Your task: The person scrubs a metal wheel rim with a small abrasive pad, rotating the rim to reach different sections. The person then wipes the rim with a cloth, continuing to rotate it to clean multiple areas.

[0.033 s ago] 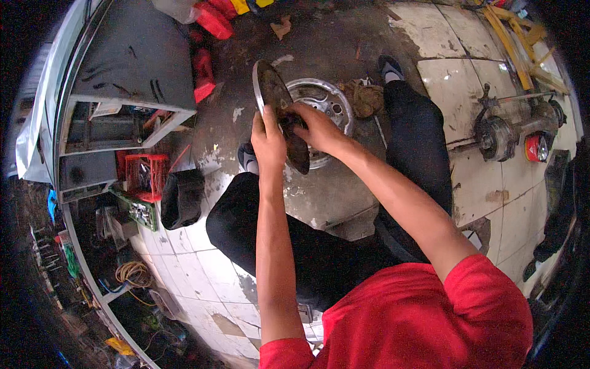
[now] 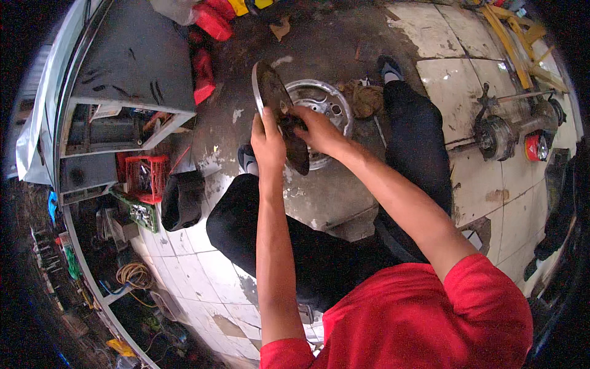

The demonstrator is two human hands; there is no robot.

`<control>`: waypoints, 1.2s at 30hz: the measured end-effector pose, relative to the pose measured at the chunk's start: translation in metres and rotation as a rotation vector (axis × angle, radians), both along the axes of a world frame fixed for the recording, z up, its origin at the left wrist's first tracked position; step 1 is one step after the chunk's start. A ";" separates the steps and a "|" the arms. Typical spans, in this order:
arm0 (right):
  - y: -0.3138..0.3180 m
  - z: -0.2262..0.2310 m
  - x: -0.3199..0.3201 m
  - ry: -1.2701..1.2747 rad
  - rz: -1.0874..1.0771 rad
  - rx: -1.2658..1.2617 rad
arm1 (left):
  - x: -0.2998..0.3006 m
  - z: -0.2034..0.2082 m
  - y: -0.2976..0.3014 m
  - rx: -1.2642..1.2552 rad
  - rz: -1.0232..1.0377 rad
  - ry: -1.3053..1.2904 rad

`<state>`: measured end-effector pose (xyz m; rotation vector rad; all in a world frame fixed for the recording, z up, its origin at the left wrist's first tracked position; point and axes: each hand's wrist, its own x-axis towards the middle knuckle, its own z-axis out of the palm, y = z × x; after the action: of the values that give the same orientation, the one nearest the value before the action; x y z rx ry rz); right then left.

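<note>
I hold a round, dark, greasy metal disc (image 2: pixel 270 92) on edge, tilted, between my knees. My left hand (image 2: pixel 267 140) grips its near rim from the left. My right hand (image 2: pixel 314 128) is closed on the disc's lower right face, where something dark sits under the fingers; I cannot tell what it is. Right behind the disc, a silver wheel rim (image 2: pixel 329 101) lies flat on the stained concrete floor. My legs in black trousers bracket the rim, with a shoe (image 2: pixel 387 66) at the far side.
A brown rag (image 2: pixel 367 98) lies beside the rim. Red canisters (image 2: pixel 204 74) and a grey workbench (image 2: pixel 129 67) stand to the left, with a red crate (image 2: pixel 144 178) and a black boot (image 2: pixel 181 200) below. An axle hub (image 2: pixel 495 138) lies at the right.
</note>
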<state>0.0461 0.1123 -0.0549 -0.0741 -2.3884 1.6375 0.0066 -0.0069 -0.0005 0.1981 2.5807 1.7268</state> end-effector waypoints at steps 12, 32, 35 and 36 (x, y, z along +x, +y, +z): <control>-0.004 -0.001 -0.013 -0.011 -0.006 0.052 | -0.007 0.000 0.000 0.034 0.018 -0.015; 0.002 0.003 -0.014 0.005 0.052 0.100 | -0.013 -0.011 -0.003 0.024 0.013 0.029; 0.000 0.012 -0.012 0.028 0.064 -0.033 | -0.014 -0.018 -0.005 0.035 0.016 0.012; -0.001 0.022 -0.005 -0.083 0.097 -0.149 | -0.014 -0.020 -0.007 0.019 0.025 0.004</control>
<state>0.0406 0.1112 -0.0330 -0.0545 -2.3601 1.8905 -0.0070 -0.0141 -0.0204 0.1708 2.5811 1.7620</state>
